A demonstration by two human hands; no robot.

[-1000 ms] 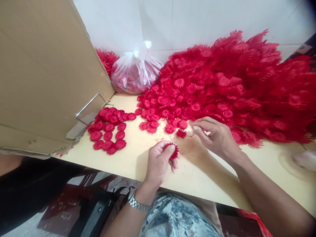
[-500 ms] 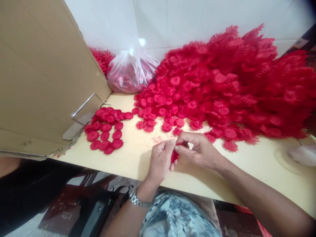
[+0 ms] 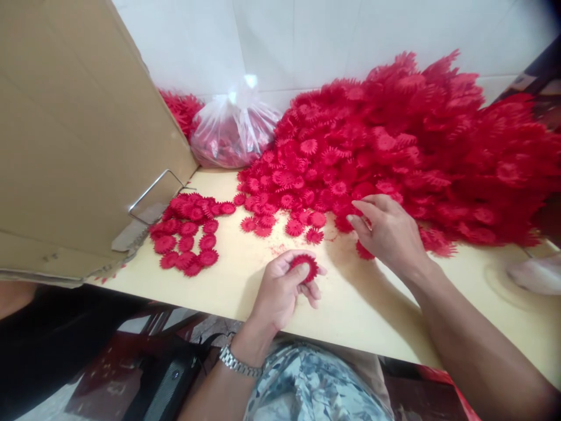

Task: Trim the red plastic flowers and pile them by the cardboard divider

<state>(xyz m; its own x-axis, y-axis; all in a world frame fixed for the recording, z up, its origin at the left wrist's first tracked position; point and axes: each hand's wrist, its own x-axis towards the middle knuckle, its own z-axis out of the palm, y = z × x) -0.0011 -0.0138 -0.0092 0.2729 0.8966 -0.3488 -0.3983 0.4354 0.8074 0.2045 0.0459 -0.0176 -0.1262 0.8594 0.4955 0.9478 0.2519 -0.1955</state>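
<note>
My left hand [image 3: 280, 286] is closed on a red flower-shaped disc [image 3: 307, 268] with a toothed rim, its thumb resting on the face of the disc. At the front edge of a big heap of red toothed pieces [image 3: 346, 158], my right hand [image 3: 388, 234] hovers with thumb and forefinger apart and nothing seen between them. The other fingers of that hand are partly hidden. Left on the table lies a looped cluster of joined red discs [image 3: 186, 228].
A knotted clear plastic bag [image 3: 234, 131] of red pieces stands by the wall. A tall cardboard box [image 3: 87, 140] with a bent metal wire [image 3: 149, 190] fills the left. The pale table [image 3: 236, 292] ends near my body. A dark sleeve [image 3: 52, 333] shows lower left.
My right hand has left my left hand and moved up and right to the heap, its fingers parting. The disc in my left hand now shows its face.
</note>
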